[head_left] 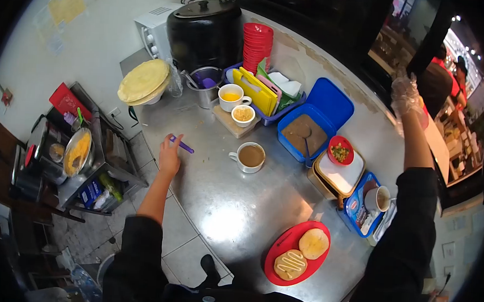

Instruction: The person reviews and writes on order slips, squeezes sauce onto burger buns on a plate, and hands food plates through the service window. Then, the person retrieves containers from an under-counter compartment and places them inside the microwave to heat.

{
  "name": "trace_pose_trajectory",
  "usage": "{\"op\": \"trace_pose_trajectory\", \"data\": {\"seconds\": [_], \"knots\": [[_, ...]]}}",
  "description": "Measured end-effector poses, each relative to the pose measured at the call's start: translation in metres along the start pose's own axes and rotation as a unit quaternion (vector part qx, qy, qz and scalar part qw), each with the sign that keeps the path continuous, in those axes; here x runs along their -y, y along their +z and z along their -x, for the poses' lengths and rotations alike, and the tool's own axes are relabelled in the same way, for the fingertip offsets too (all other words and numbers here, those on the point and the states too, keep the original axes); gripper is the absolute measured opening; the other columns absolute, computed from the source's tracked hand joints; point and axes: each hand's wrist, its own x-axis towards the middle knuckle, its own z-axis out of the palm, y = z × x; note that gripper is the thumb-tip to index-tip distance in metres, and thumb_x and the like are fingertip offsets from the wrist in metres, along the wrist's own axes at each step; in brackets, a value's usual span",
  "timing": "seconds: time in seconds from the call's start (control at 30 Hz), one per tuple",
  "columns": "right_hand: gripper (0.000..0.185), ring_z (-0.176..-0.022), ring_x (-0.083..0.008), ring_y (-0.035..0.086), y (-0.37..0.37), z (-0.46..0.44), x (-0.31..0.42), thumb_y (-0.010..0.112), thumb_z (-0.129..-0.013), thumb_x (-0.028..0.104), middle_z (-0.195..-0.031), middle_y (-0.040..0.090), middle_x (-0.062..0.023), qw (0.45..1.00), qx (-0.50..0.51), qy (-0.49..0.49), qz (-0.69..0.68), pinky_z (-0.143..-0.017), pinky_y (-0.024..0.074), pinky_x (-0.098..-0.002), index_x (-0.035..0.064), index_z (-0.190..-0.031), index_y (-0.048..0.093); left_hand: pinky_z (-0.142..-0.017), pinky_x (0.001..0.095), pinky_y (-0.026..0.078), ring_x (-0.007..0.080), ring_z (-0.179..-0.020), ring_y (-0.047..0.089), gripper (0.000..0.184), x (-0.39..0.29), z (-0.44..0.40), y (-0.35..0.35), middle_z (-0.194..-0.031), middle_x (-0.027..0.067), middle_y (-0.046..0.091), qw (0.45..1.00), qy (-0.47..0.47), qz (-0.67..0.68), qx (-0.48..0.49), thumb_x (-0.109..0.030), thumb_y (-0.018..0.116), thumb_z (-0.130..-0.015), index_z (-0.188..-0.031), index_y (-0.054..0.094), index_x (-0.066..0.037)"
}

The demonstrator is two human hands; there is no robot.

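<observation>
My left hand (pixel 169 157) is over the left edge of the steel table, its fingertips closed on a slim purple utensil (pixel 182 144) whose kind I cannot make out. My right hand (pixel 408 99), in a clear plastic glove, is stretched far out to the right beside the window opening. Its fingers are blurred by the glove, and something red and yellow (pixel 422 114) shows just behind it. Between my arms stands a white cup of milky brown drink (pixel 251 156). Nearest my body, a red oval plate (pixel 278 249) holds two bun halves, one with a zigzag of pale sauce (pixel 291 264).
At the back are a black pot (pixel 204 34), stacked red bowls (pixel 257 47) and a pile of flat rounds (pixel 144 80). A blue tub of brown sauce (pixel 303 135), a red bowl (pixel 340 151) and a blue container (pixel 360 217) line the right side. A side stand (pixel 102 160) is at left.
</observation>
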Motion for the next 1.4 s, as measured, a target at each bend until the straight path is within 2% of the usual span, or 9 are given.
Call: {"op": "trace_pose_trajectory", "data": {"seconds": [0.3,0.57,0.7,0.77,1.0,1.17,1.3,1.33,1.4], "knots": [[0.044,-0.122,-0.0199,0.038,-0.030,0.089,-0.050,0.052,-0.071,0.010,-0.120,0.046,-0.0100,0.999,0.022,0.016,-0.043,-0.085,0.0382,-0.0334,0.0048,-0.115,0.050,-0.087,0.0464,0.035,0.0264,-0.107,0.042,0.030,0.039,-0.036,0.015,-0.108,0.0058,0.048,0.914,0.144,-0.201,0.322,-0.012,0.058,-0.077,-0.105,0.050,-0.015],[0.041,-0.132,-0.0143,0.023,-0.031,0.186,-0.107,0.036,-0.088,0.015,-0.141,0.029,-0.0041,0.955,0.273,0.114,0.005,-0.109,0.0156,-0.0320,0.0116,-0.129,0.039,-0.083,0.0430,0.043,0.0356,-0.094,0.051,0.028,0.048,-0.037,0.022,-0.097,0.0192,0.051,0.937,0.126,-0.103,0.310,-0.009,0.056,-0.074,-0.098,0.047,0.000],[0.043,-0.133,-0.0139,0.022,0.087,0.253,-0.151,0.038,-0.085,0.019,-0.140,0.034,-0.0023,0.948,0.232,0.217,-0.024,-0.110,0.0123,-0.0366,0.0131,-0.128,0.044,-0.078,0.0427,0.045,0.0378,-0.088,0.052,0.026,0.027,-0.036,0.019,-0.093,0.0202,0.050,0.972,0.070,-0.079,0.212,-0.006,0.056,-0.072,-0.095,0.048,0.002],[0.042,-0.132,-0.0151,0.027,0.166,0.293,-0.179,0.043,-0.081,0.019,-0.137,0.038,-0.0034,0.989,-0.027,0.139,-0.031,-0.107,0.0182,-0.0438,0.0121,-0.121,0.051,-0.075,0.0425,0.044,0.0367,-0.086,0.051,0.026,-0.021,-0.050,0.009,-0.091,0.0181,0.049,0.991,0.089,-0.012,0.102,-0.005,0.056,-0.072,-0.096,0.051,0.000],[0.041,-0.123,-0.0228,0.040,0.059,0.284,-0.157,0.052,-0.076,0.014,-0.127,0.047,-0.0076,0.946,0.177,0.271,-0.029,-0.094,0.0299,-0.0583,0.0166,-0.117,0.054,-0.082,0.0416,0.040,0.0268,-0.097,0.050,0.028,-0.160,-0.112,0.023,-0.098,0.0115,0.051,0.927,0.283,-0.179,0.168,-0.009,0.050,-0.078,-0.103,0.062,-0.014],[0.044,-0.116,-0.0293,0.044,-0.089,0.288,-0.069,0.052,-0.077,0.011,-0.122,0.050,-0.0108,0.974,0.037,0.183,-0.127,-0.094,0.0346,-0.0503,0.0141,-0.121,0.049,-0.086,0.0464,0.035,0.0254,-0.103,0.047,0.029,-0.172,-0.122,0.042,-0.106,0.0096,0.051,0.874,0.324,-0.293,0.212,-0.010,0.052,-0.077,-0.103,0.063,-0.017],[0.034,-0.105,-0.0301,0.050,-0.219,0.353,0.088,0.047,-0.080,0.006,-0.116,0.051,-0.0141,0.680,0.141,0.027,-0.720,-0.094,0.0379,-0.0384,0.0038,-0.114,0.051,-0.084,0.0472,0.036,0.0268,-0.107,0.042,0.037,-0.162,-0.095,0.021,-0.110,0.0053,0.050,0.946,0.301,-0.121,-0.005,-0.010,0.058,-0.074,-0.109,0.060,-0.020],[0.035,-0.105,-0.0264,0.052,-0.250,0.387,0.141,0.048,-0.081,0.010,-0.116,0.052,-0.0144,0.819,0.007,-0.158,-0.552,-0.091,0.0405,-0.0372,0.0020,-0.116,0.050,-0.086,0.0446,0.035,0.0279,-0.105,0.043,0.035,-0.166,-0.080,-0.004,-0.108,0.0072,0.050,0.961,0.271,-0.039,0.029,-0.008,0.062,-0.073,-0.107,0.061,-0.016],[0.041,-0.106,-0.0263,0.052,-0.305,0.416,0.248,0.048,-0.082,0.015,-0.118,0.051,-0.0178,0.371,0.255,-0.247,-0.858,-0.086,0.0441,-0.0397,0.0002,-0.120,0.047,-0.086,0.0424,0.035,0.0283,-0.104,0.044,0.034,-0.151,-0.045,-0.036,-0.107,0.0080,0.050,0.967,0.248,0.034,0.040,-0.008,0.062,-0.073,-0.106,0.060,-0.015]]}}
